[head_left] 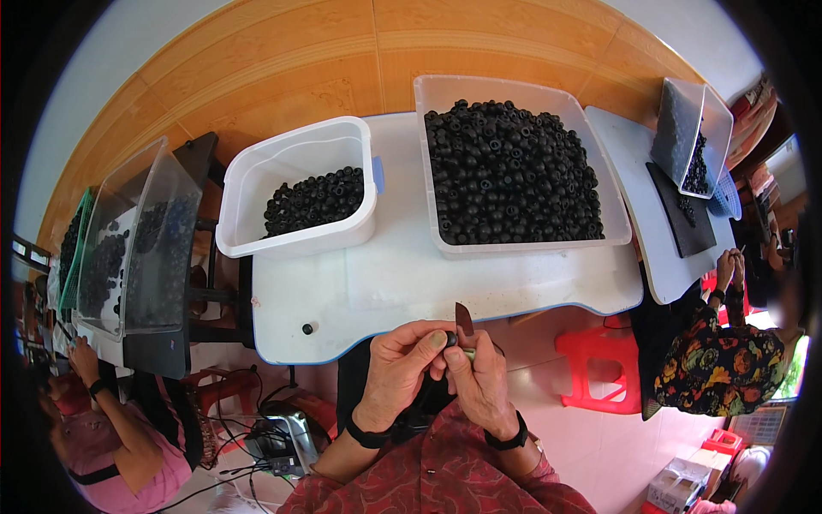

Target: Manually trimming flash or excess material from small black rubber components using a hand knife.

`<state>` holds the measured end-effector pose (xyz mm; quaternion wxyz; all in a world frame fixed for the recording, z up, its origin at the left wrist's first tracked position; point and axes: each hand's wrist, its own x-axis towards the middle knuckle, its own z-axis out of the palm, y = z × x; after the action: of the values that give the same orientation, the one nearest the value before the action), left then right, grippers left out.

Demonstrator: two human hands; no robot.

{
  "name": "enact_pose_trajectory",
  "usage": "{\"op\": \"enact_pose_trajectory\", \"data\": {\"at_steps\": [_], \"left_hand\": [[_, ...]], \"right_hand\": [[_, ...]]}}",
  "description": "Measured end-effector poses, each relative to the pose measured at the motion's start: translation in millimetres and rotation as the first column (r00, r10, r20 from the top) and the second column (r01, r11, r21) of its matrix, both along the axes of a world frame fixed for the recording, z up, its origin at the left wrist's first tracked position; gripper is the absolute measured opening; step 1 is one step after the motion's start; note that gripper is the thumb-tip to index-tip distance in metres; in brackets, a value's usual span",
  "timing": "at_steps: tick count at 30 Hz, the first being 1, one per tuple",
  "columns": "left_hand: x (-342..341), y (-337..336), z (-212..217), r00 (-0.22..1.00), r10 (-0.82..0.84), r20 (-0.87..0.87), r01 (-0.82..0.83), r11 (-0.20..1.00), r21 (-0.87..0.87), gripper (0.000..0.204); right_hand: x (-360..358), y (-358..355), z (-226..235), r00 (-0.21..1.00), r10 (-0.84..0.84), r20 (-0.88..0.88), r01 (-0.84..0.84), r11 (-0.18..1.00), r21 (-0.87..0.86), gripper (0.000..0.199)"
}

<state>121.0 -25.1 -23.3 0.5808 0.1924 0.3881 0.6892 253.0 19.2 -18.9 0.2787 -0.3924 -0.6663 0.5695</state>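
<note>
Between the thumb and fingers of my left hand (401, 370) is a small round black part (450, 339), pinched near the table's front edge. My right hand (485, 384) grips a knife (464, 319); its short dark blade points up and a bit of pale green handle shows under the fingers. Both hands touch or nearly touch in front of my chest. Just beyond them lies the white table (377, 287). A single black part (308, 329) rests on it to the left, close to the edge.
A large translucent bin (524, 248) heaped with black parts stands behind my hands. Left of it is a smaller white tub (295, 248), partly filled. Co-workers sit at both sides, with further bins on their tables. A red stool (599, 368) stands at the right.
</note>
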Motion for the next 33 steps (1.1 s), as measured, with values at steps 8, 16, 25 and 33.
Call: {"op": "enact_pose_trajectory", "data": {"at_steps": [8,16,25,33], "left_hand": [[2,0,-4,0.999,0.014,-0.033,-0.014,1.000,0.003,0.019],[5,0,-4,0.999,0.052,-0.016,-0.052,0.999,-0.008,0.019],[12,0,-8,0.990,0.137,0.028,-0.136,0.990,-0.033,0.021],[12,-1,-8,0.985,0.130,0.114,-0.123,0.990,-0.065,0.023]], "right_hand": [[-1,-1,-5,0.999,-0.029,0.017,0.029,1.000,0.001,0.028],[-6,-2,-3,0.994,-0.080,0.080,0.052,0.952,0.301,0.026],[-9,-1,-10,0.989,-0.106,0.104,0.054,0.909,0.414,0.023],[-10,-3,-11,0.995,-0.056,0.081,0.025,0.939,0.344,0.017]]}}
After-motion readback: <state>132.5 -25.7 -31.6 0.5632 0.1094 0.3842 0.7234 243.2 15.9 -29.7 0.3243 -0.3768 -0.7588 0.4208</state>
